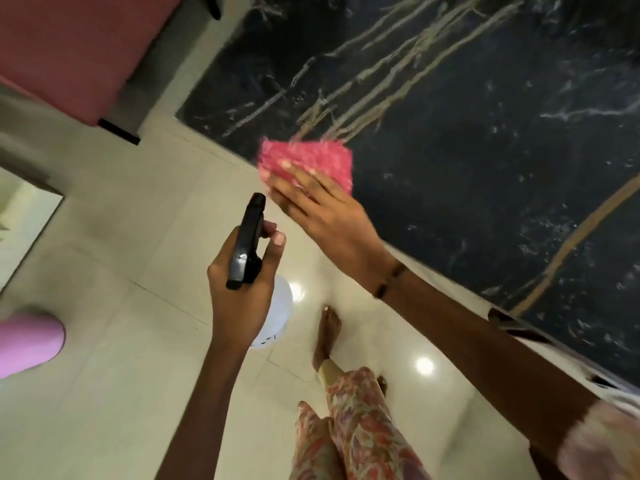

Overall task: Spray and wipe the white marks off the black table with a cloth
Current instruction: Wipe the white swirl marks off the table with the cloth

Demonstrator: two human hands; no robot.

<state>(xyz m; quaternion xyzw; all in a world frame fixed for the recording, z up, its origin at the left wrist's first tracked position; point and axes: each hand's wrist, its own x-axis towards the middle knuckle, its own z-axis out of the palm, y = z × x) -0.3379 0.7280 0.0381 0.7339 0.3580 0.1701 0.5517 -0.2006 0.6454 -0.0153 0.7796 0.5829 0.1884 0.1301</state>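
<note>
Glossy cream tiled floor (114, 358), black marble-look tabletop (485, 168) with pale veins running off to the upper right. Whitish streaky marks (374, 74) fan across the tabletop's near-left part. Right hand (322, 209) lies flat, fingers spread, pressing a folded pink textured cloth (306, 161) onto the tabletop near its edge, right at the lower end of the marks. Left hand (242, 268) is wrapped around the black trigger head of a white plastic spray bottle (277, 313), held over the floor beside the tabletop, nozzle pointing up-frame. Bare foot (327, 334) and floral trousers (360, 427) below. Pink chair seat (69, 46) top left.
</note>
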